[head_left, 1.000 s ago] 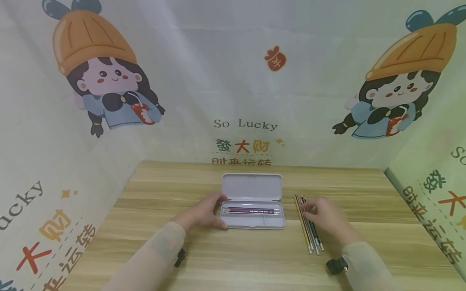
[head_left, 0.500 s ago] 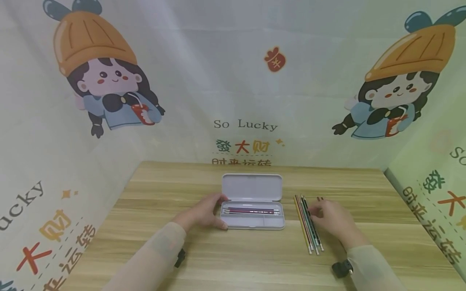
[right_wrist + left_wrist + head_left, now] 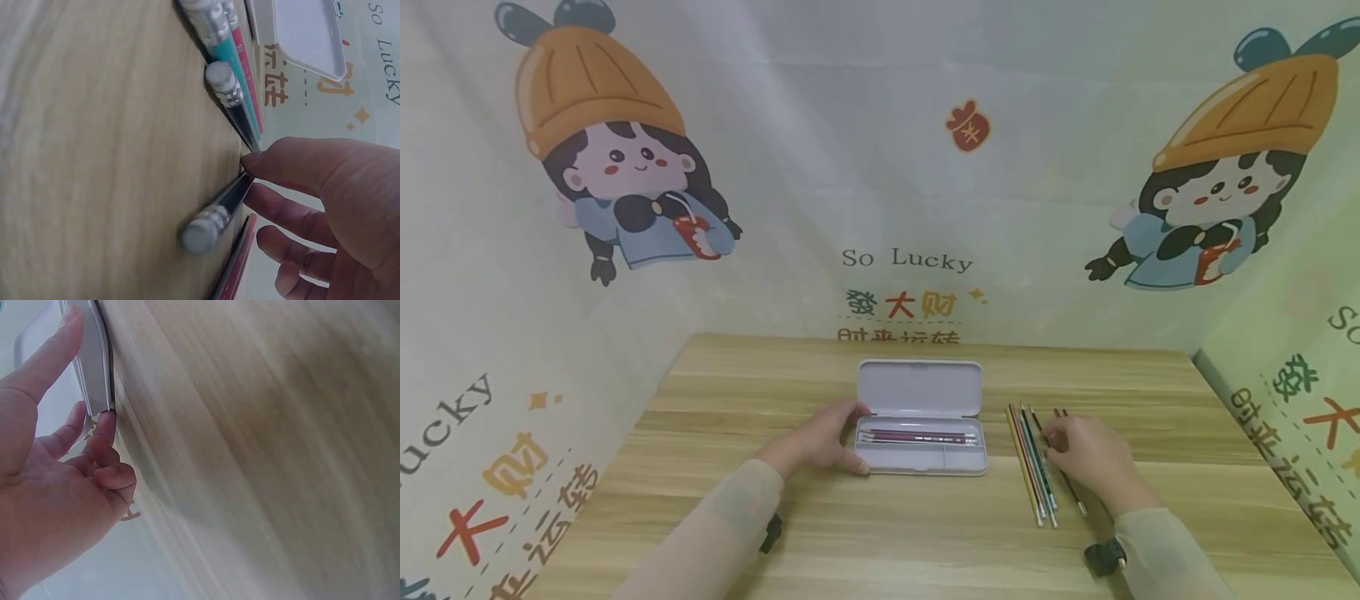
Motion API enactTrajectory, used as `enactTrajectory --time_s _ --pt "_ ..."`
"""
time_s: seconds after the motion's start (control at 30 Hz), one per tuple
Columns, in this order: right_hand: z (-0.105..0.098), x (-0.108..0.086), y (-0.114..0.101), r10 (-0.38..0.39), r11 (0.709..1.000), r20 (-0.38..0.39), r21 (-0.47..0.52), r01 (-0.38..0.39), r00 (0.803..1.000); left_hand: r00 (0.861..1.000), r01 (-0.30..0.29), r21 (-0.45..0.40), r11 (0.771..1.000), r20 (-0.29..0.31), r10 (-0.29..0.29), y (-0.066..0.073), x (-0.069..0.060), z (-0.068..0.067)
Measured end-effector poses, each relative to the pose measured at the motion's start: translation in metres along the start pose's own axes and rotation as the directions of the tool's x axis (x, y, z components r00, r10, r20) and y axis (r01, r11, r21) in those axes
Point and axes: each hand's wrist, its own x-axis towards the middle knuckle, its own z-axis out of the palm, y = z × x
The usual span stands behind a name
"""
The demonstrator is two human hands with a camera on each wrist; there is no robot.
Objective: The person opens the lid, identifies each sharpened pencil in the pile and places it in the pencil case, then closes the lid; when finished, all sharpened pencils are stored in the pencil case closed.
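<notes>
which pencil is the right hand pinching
The dark pencil between the thumb and index finger of the right hand: its eraser end sits apart, whereas a similar dark pencil lies next to the teal pencil.

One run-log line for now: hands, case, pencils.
left hand: grips open white rectangular pencil case; right hand: pinches dark eraser-tipped pencil; case: purplish pencils inside; wood-grain tabletop: multicoloured loose pencils

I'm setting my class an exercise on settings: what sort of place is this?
Probably a desk corner, perhaps screened off for recording: a wood-grain table, cartoon-printed sheeting around three of its sides, and an open pencil case lying on top.
</notes>
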Motion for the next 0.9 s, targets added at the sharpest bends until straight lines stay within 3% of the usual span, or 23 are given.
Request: enactTrajectory --time_s 0.4,0.9 --pt "-0.0007 -0.0002 0.0014 0.055 0.998 -0.003 0.02 -0.055 0.999 1.0 -0.017 -0.003 1.0 0.005 0.017 0.0006 -0.0021 -0.0003" --pt "-0.0059 -0.0028 -0.005 0.048 0.997 -0.041 0.055 -0.045 0.998 1.0 -0.018 -0.025 1.0 0.005 0.018 0.0015 -0.003 -0.0014"
